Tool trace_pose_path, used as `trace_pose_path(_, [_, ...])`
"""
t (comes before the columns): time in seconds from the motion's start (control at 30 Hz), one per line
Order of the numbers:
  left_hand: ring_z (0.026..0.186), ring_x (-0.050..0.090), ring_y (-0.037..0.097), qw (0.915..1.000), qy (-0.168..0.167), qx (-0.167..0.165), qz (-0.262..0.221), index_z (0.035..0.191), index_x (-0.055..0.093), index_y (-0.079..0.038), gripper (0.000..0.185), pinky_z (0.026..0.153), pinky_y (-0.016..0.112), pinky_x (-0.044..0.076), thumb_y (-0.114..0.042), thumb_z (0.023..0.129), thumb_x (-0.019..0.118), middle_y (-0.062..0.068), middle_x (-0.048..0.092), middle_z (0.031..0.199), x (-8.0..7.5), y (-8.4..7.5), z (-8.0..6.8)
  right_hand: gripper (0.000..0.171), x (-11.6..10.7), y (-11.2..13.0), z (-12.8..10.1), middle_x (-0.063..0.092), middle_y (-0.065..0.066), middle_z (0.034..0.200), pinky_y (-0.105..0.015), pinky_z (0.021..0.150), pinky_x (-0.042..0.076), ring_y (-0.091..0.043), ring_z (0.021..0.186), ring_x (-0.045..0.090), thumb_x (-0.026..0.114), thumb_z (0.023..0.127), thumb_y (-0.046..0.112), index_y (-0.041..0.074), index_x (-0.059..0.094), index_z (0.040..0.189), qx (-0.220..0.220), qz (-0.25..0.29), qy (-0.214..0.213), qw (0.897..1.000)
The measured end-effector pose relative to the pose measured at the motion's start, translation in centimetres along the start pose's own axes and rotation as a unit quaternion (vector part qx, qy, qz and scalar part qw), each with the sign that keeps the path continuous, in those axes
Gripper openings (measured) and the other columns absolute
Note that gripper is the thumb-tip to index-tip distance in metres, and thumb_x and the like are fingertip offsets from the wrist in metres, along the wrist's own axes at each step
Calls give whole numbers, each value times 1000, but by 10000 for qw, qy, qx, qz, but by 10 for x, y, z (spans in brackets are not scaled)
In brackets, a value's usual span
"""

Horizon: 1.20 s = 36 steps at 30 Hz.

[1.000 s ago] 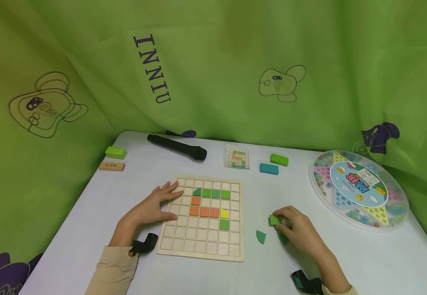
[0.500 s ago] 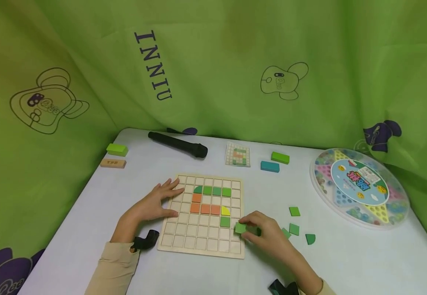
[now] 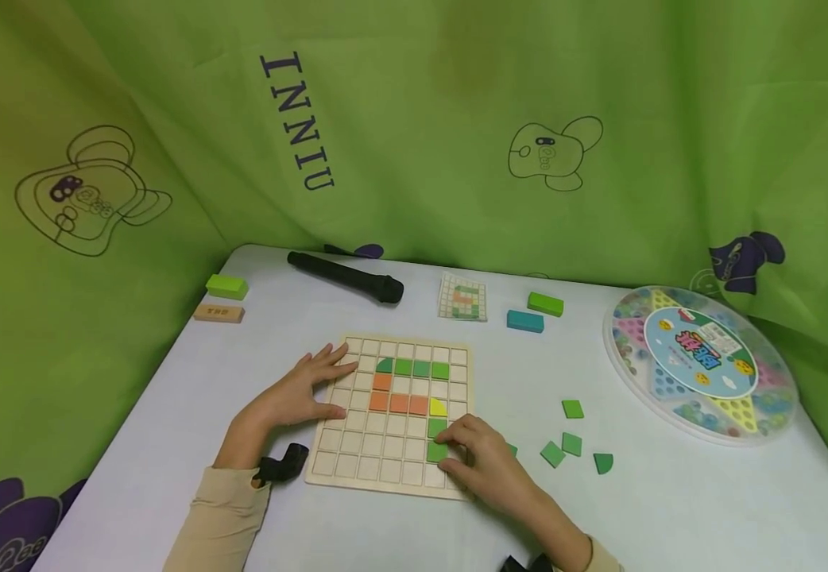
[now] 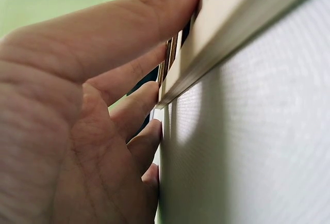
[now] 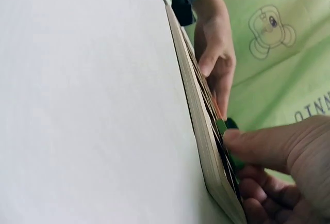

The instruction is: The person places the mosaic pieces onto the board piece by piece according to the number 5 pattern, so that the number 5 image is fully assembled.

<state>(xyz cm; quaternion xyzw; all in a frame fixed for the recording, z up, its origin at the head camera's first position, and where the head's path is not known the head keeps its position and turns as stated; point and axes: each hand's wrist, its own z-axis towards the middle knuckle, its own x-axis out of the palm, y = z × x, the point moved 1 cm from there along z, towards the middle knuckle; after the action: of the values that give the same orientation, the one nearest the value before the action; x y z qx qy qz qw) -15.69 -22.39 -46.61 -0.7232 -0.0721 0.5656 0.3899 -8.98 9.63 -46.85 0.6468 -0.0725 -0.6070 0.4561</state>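
Microphone [image 3: 346, 278] behind board [image 3: 392, 477]; 4 loose tiles [image 3: 571, 443] right

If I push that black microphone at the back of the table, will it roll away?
Probably a little. The black microphone looks round and long, lying on its side on the smooth white table, so it may roll sideways. It looks stiff, not floppy.

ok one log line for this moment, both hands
left hand: flat on wooden grid board, steadying | right hand: pressing green square tile into cell below another green tile | loose green tiles: on table, right of board
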Motion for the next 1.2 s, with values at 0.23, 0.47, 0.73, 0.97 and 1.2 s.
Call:
trace_pose_path(0.23, [145,10,39,10000,34,-64,10,142,45,-11,79,116,60,5,-36,75,78,15,22,156,-1,-1,-1,24,4,-1,-1,57,10,99,-21,75,49,-5,92,52,77,78,15,16,69,101,-36,-141,-104,9998])
trace_pose_path(0.47, [145,9,39,10000,8,-79,-2,142,45,-11,79,116,59,4,-33,74,79,14,21,157,-2,-1,-1,24,4,0,0,58,10,99,-22,77,51,-5,94,54,77,78,15,16,69,100,17,-9,-150,9999])
trace_pose_path(0.73, [145,10,40,10000,-6,-8,-39,141,45,-10,78,115,61,4,-36,75,78,16,22,156,0,1,0,26,4,-1,0,59,11,100,-23,81,52,-5,95,57,78,76,14,17,69,100,157,174,-182,9996])
trace_pose_path(0.97, [144,11,41,10000,-29,-6,-26,141,46,-10,78,115,61,5,-35,74,78,17,22,156,1,1,-1,28,-4,-3,-3,61,12,103,-25,83,53,-6,95,60,77,78,14,16,68,104,154,328,-97,9993])
trace_pose_path(1.2, [146,9,38,9999,11,-121,-53,142,45,-12,78,117,58,4,-33,74,79,13,21,157,0,-2,-1,37,-36,-14,-20,63,13,108,-29,86,54,-9,100,62,79,75,13,15,67,110,358,57,-427,9984])
